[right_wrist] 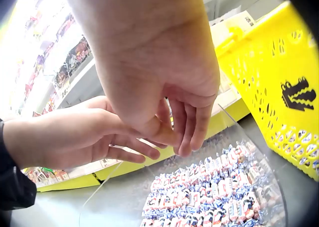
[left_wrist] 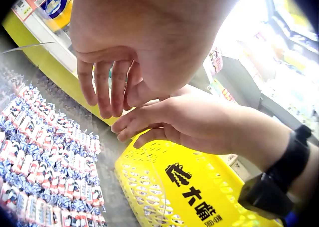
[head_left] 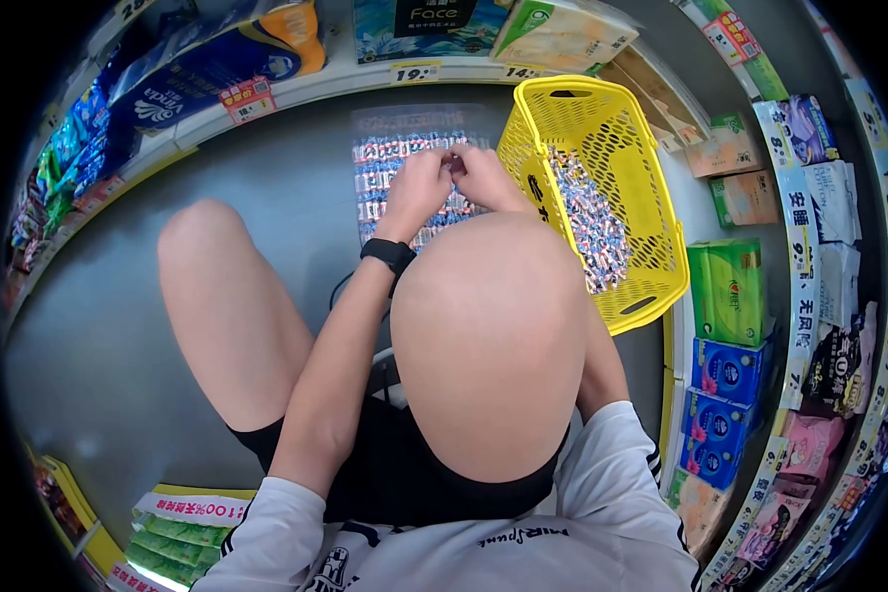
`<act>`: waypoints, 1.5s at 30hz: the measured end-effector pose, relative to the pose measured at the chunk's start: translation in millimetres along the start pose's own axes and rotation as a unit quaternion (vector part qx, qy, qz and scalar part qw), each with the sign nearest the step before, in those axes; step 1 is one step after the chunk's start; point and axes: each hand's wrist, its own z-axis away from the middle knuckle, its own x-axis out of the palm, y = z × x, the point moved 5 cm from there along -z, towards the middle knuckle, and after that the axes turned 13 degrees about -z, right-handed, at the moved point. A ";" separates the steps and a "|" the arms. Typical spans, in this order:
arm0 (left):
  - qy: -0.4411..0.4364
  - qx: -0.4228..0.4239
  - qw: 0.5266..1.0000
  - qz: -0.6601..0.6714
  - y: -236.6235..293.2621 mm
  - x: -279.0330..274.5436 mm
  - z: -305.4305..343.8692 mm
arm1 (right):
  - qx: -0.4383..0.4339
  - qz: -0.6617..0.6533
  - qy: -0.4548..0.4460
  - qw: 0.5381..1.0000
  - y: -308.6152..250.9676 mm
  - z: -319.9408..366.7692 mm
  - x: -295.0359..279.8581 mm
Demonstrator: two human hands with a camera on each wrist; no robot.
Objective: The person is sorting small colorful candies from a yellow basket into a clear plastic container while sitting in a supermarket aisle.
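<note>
In the head view my left hand [head_left: 419,192] and right hand [head_left: 488,178] meet at the fingertips above a clear plastic container [head_left: 419,118]. Rows of twist-wrapped candies [head_left: 373,183] in white, red and blue fill it. From the left wrist, my left hand [left_wrist: 144,47] has its fingers bent downward, with the right hand [left_wrist: 194,120] close below it. In the right wrist view the right thumb and fingers [right_wrist: 192,125] come together beside the left hand's fingers [right_wrist: 132,150]. I cannot tell whether a small thing lies between them.
A yellow perforated basket [head_left: 661,212] with loose wrapped candies [head_left: 592,217] stands right of the container. Shelves of tissue packs [head_left: 725,291] line the right side. More packs [head_left: 197,74] stand along the far shelf. My raised knee [head_left: 493,296] is close behind the hands.
</note>
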 end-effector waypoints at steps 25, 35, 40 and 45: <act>-0.089 0.333 0.938 0.020 189.6 36.4 -28.1 | 0.009 0.179 0.186 0.966 -23.7 104.0 -175.0; -0.186 0.452 0.859 -0.153 243.0 130.0 -33.9 | 0.189 0.132 0.156 0.961 83.0 145.0 -204.1; -0.286 0.448 0.828 -0.178 260.0 168.4 -49.1 | 0.276 0.091 0.143 0.946 119.0 157.0 -216.3; -0.338 0.430 0.807 -0.225 262.1 208.6 -64.4 | 0.354 0.056 0.099 0.928 158.1 165.4 -211.3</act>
